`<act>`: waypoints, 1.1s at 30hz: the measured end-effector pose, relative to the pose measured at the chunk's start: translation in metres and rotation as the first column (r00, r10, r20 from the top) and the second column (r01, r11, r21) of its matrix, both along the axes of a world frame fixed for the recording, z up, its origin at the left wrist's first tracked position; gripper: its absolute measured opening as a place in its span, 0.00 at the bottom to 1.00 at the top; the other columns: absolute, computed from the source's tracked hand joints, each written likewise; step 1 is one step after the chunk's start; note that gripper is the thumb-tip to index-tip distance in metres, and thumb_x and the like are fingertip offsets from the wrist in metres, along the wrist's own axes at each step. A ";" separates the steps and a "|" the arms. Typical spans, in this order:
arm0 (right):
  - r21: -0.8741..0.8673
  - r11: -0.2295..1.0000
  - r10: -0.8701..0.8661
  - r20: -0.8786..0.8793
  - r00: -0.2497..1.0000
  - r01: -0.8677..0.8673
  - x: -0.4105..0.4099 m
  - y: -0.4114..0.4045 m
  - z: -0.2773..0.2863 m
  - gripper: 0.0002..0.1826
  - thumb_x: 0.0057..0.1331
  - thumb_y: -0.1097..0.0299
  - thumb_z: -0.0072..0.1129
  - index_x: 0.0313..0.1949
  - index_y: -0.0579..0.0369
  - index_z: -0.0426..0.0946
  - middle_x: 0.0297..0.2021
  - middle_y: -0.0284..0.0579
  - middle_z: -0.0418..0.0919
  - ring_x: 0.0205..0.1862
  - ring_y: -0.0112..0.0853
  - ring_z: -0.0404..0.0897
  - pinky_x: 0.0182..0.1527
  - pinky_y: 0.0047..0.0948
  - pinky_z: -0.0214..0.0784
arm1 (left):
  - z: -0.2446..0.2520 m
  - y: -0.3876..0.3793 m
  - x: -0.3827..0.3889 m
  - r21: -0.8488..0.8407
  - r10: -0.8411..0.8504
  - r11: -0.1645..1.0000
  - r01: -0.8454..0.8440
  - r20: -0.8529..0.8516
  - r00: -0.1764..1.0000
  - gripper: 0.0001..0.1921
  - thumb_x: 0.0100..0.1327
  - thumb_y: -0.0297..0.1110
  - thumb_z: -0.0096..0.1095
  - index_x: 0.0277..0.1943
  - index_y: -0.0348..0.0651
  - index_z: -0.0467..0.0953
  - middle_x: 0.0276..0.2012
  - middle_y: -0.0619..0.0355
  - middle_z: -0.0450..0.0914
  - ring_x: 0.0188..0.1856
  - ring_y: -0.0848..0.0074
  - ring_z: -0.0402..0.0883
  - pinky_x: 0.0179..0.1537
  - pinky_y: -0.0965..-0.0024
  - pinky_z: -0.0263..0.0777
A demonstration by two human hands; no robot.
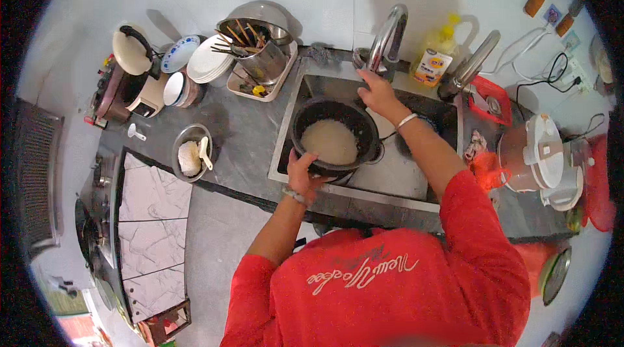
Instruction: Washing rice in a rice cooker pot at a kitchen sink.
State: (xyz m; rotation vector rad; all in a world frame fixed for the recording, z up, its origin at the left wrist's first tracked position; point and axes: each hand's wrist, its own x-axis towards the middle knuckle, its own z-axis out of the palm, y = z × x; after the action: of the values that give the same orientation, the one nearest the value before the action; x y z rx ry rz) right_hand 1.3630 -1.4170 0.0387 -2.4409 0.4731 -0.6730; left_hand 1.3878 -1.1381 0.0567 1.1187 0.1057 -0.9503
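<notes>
A black cooking pot [371,127] sits over the left part of the sink [279,152], holding cloudy, pale liquid [329,142]. My left hand [303,174] grips its near left rim, thumb at the inner edge and fingers underneath. Beyond the pot, my right hand [379,96] reaches to the base of the chrome tap [387,37]. Its index finger is extended at the tap, and the other fingers are partly curled. Whether the fingertip presses a lever is hard to see. No stream of water is visible from the spout.
Left of the sink, a steel bowl [176,165] holds white rice and a spoon. Behind it are stacked white plates [207,62] and a steel utensil holder [263,62]. A yellow soap bottle [434,59] and a second metal spout [470,67] stand right of the tap.
</notes>
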 end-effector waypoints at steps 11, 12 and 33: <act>0.076 0.996 -0.031 -0.170 0.985 0.044 -0.095 -0.011 0.022 0.17 0.58 0.65 0.51 0.47 0.57 0.72 0.40 0.57 0.76 0.42 0.50 0.75 0.46 0.42 0.68 | -0.006 -0.047 0.024 0.006 -0.229 0.973 0.229 0.015 0.973 0.31 0.46 0.37 0.61 0.57 0.49 0.60 0.45 0.56 0.72 0.45 0.68 0.73 0.28 0.59 0.72; 0.054 0.996 -0.054 -0.238 0.970 0.068 -0.100 -0.004 0.031 0.17 0.58 0.72 0.52 0.48 0.61 0.72 0.36 0.51 0.79 0.36 0.39 0.79 0.39 0.30 0.71 | -0.025 -0.048 0.028 0.033 -0.248 0.968 0.248 -0.022 0.969 0.32 0.46 0.37 0.60 0.57 0.49 0.60 0.47 0.55 0.71 0.45 0.66 0.73 0.29 0.57 0.72; 0.146 0.921 0.308 -0.841 0.445 -0.362 -0.045 0.070 0.016 0.23 0.48 0.65 0.57 0.46 0.53 0.75 0.43 0.54 0.76 0.45 0.48 0.76 0.50 0.41 0.66 | -0.049 -0.048 0.005 0.086 -0.221 0.972 0.217 0.034 0.975 0.43 0.43 0.34 0.63 0.64 0.42 0.51 0.46 0.53 0.71 0.44 0.64 0.73 0.32 0.56 0.71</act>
State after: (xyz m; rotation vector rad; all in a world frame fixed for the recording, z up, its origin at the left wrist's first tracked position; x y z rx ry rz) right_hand 1.3179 -1.3467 0.0543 -2.6571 0.2834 0.7979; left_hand 1.3923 -1.1864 0.0073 1.2435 -0.0150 -1.1257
